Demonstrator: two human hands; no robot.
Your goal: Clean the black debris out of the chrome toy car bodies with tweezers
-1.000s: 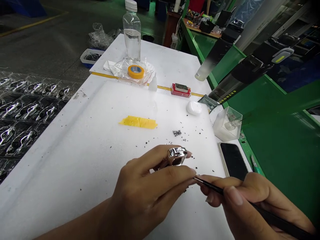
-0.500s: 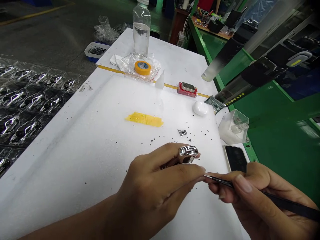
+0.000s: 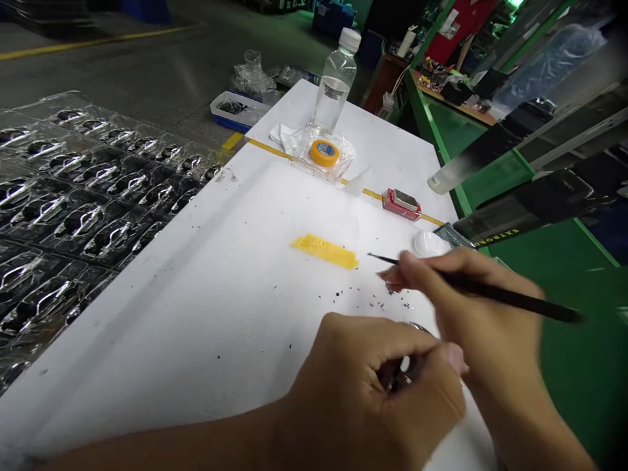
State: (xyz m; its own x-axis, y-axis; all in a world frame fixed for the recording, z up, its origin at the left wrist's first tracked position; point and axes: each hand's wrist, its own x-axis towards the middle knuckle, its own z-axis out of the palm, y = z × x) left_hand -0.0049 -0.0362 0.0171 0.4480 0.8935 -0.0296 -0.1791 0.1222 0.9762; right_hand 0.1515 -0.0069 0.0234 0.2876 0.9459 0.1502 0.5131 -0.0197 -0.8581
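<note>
The left hand (image 3: 373,386) is closing firmly around a shiny metal piece (image 3: 395,373) while the right hand (image 3: 466,288), just beside it, is pinching a thin black pick (image 3: 495,294) above black specks (image 3: 387,297) on the white worktop (image 3: 206,327).

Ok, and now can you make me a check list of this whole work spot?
surface: white board with black specks on it
job's things: shiny piece, mostly hidden; thin black tool
clutter: yellow tape strip, tape roll, water bottle, red box
hands: left hand curled around the shiny piece; right hand pinching the thin black tool above the board
cables: nothing seen
surroundings: green bench, trays of shiny parts
</note>
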